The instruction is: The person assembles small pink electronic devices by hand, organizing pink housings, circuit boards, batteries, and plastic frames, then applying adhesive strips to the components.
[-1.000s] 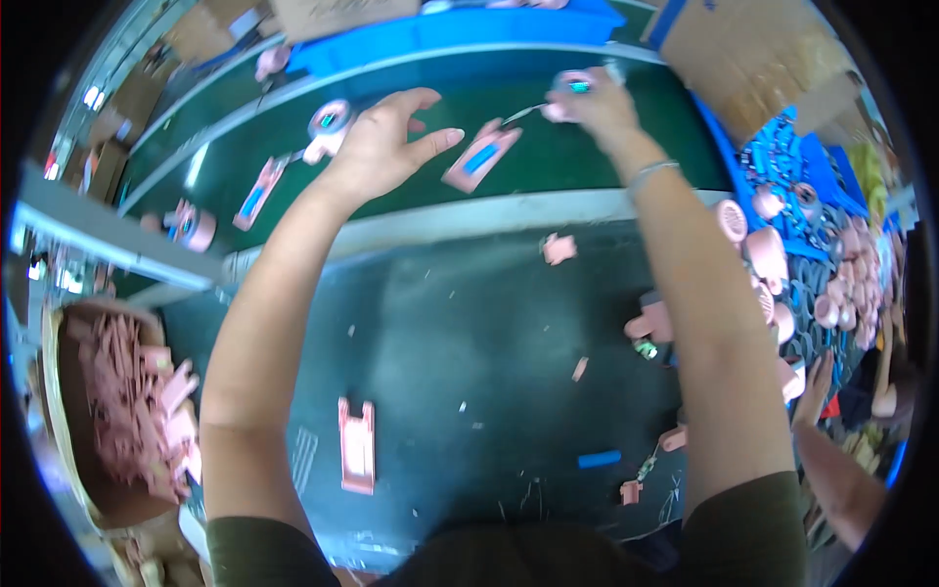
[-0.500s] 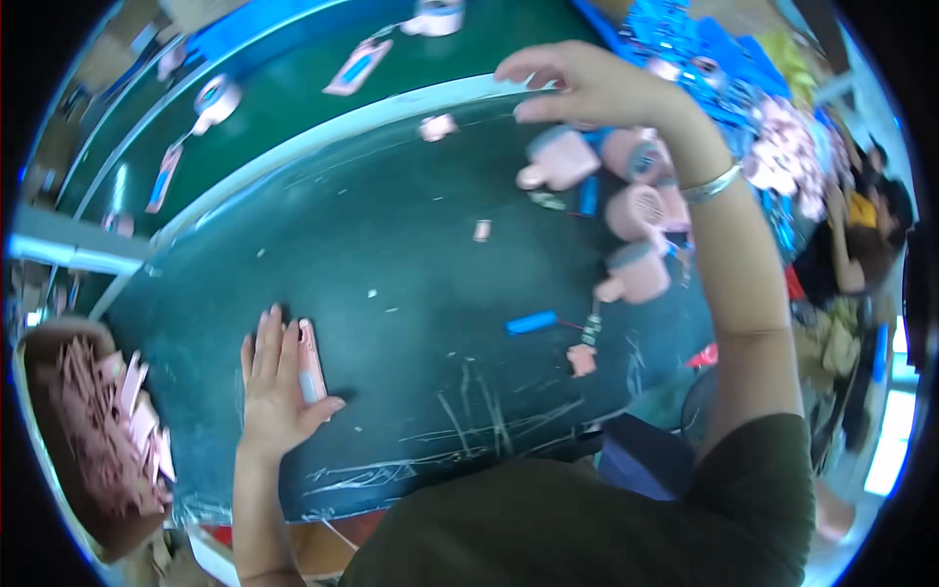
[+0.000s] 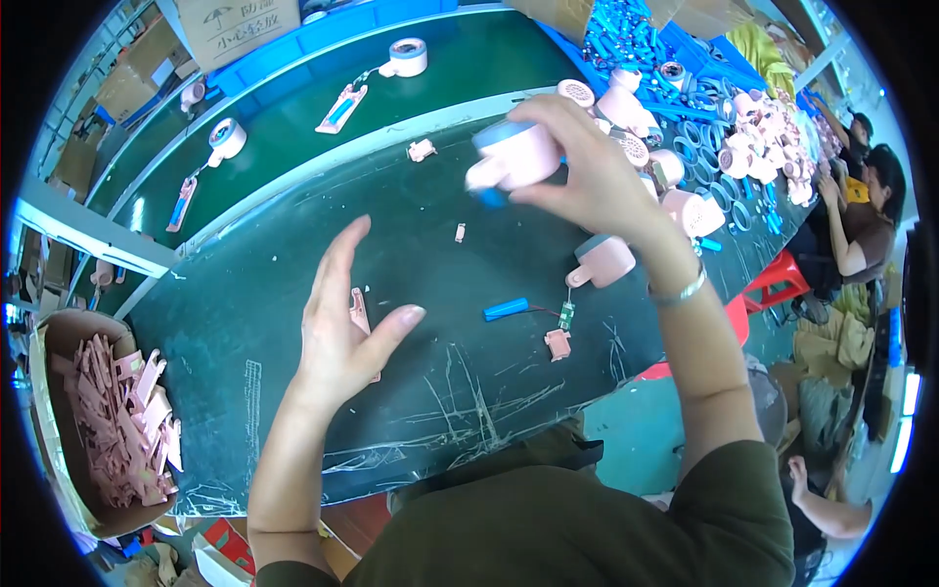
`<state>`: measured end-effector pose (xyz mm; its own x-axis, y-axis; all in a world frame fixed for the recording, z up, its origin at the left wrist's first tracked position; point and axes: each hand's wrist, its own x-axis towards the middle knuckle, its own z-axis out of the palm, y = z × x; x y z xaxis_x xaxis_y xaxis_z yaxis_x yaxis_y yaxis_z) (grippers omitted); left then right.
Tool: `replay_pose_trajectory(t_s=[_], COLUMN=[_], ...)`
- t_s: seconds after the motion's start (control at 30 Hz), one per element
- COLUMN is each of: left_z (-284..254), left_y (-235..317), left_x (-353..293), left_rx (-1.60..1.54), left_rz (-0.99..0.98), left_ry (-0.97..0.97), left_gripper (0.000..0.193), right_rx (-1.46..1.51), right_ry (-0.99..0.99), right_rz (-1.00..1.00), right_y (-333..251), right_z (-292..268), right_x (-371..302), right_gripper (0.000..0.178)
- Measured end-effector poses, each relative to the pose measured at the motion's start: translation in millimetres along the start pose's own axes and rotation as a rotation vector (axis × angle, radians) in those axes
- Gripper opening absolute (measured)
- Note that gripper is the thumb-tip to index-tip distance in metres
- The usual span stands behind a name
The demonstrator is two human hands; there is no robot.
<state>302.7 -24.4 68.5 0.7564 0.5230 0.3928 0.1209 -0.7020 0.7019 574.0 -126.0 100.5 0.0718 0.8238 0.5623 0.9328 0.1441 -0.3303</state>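
Observation:
My right hand (image 3: 611, 196) is closed round a pink fan head (image 3: 523, 155) with a short neck, held above the dark green table. My left hand (image 3: 337, 342) is open, thumb and fingers apart, beside and partly over a slim pink handle shell (image 3: 359, 311) that it half hides. To the right lies another pink fan head (image 3: 604, 261), with a small green circuit board (image 3: 566, 315) and a blue cylindrical battery (image 3: 506, 310) wired to it. Just below the board is a small pink plastic piece (image 3: 558, 343).
A cardboard box (image 3: 57, 440) of pink plastic parts stands at the left. Beyond the table, a green conveyor (image 3: 284, 122) carries fan assemblies. Pink fan heads (image 3: 768, 137) and blue batteries (image 3: 621, 44) crowd the far right. People sit there near a red stool (image 3: 780, 281).
My right hand has taken hold of a fan head and brought it toward the middle. My left hand has lifted off the handle shell and moved right, opening wider. The view has shifted.

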Motion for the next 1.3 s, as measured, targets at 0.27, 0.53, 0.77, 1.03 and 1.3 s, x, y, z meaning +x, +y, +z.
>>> replay_pose_trajectory(t_s=[0.27, 0.53, 0.77, 1.03, 1.3], left_z=[23.9, 28.9, 27.9, 29.6, 26.5], left_y=[38.3, 46.2, 35.8, 38.2, 40.6], left_x=[20.6, -21.4, -60.6, -59.4, -57.3], left_rx=[-0.17, -0.34, -0.48, -0.313, -0.338], left_rz=[-0.084, -0.141, -0.191, -0.077, -0.074], left_ry=[0.164, 0.099, 0.132, 0.291, 0.292], left_gripper=[0.051, 0.055, 0.036, 0.035, 0.03], right_rx=[1.139, 1.658, 1.283, 0.984, 1.004], right_ry=[0.032, 0.027, 0.173, 0.221, 0.174], right_rz=[0.139, 0.4, 0.311, 0.243, 0.177], right_y=[-80.4, -80.4, -88.6, -93.9, -93.1], right_z=[10.3, 42.2, 19.6, 12.1, 13.5], right_x=[-27.5, -56.1, -56.2, -59.1, -60.4], right_gripper=[0.069, 0.077, 0.072, 0.071, 0.074])
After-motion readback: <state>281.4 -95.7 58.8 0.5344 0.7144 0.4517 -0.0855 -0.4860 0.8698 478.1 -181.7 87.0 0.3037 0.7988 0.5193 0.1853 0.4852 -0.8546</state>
